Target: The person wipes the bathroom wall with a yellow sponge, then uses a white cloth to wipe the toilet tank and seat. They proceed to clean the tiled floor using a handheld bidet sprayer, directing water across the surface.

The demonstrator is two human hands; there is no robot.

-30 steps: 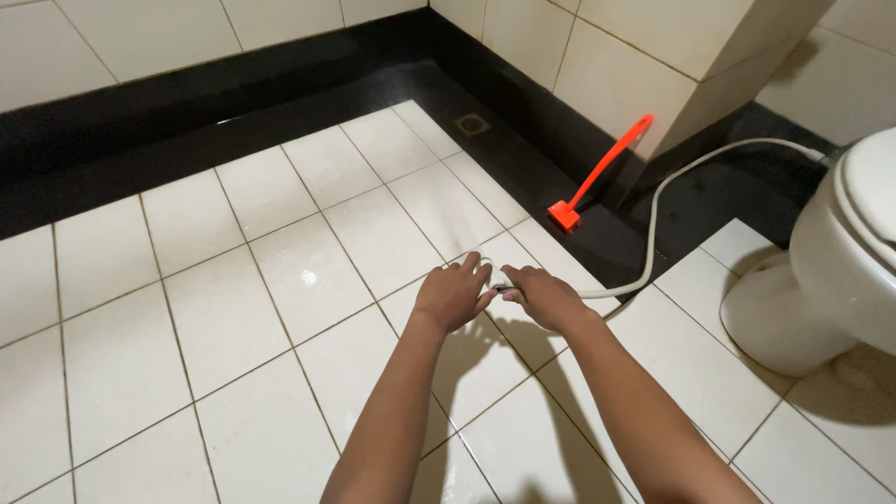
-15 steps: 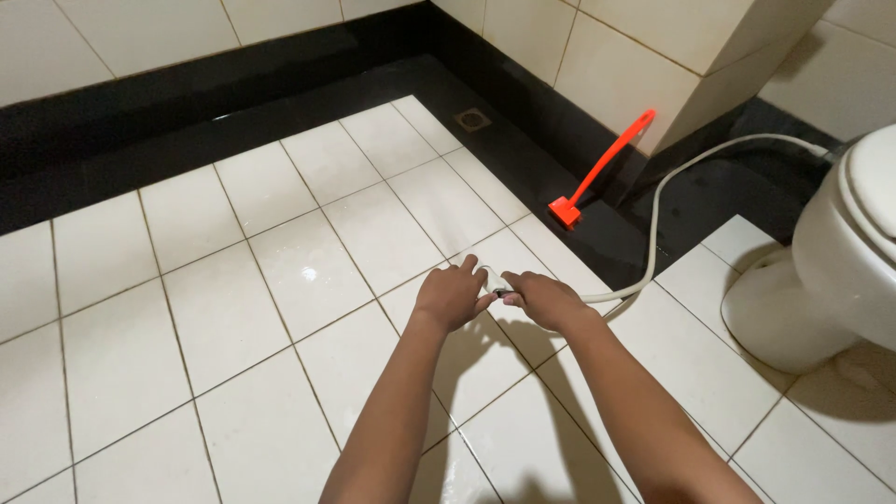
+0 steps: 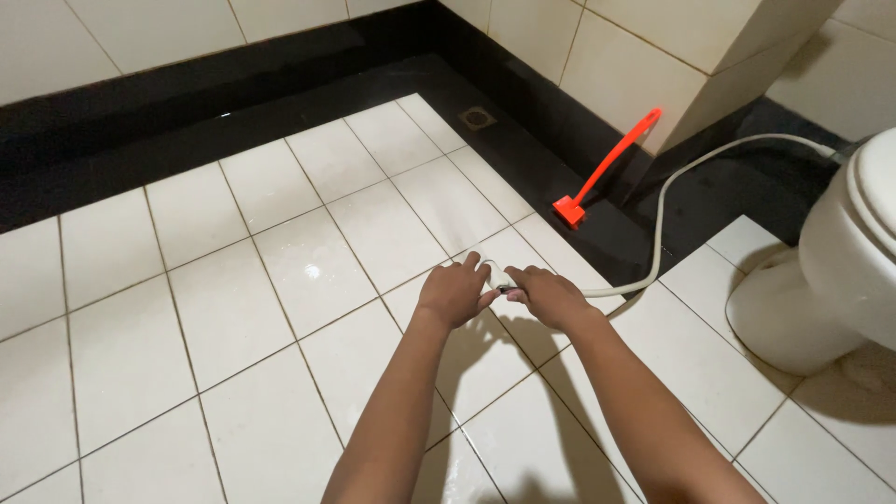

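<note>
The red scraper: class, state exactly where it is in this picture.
In the head view the red scraper is upper right of centre, its blade on the black floor strip and its handle tilted up against the tiled wall corner, beside the white hose.

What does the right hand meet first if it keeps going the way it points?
The right hand points left, toward the spray head it grips; just beyond that is the left hand. Depth between them is unclear.

White-tiled floor [image 3: 233, 308] with black border — white hose [image 3: 665, 201], red brush [image 3: 607, 168], toilet [image 3: 831, 271], perhaps a drain [image 3: 477, 118].
</note>
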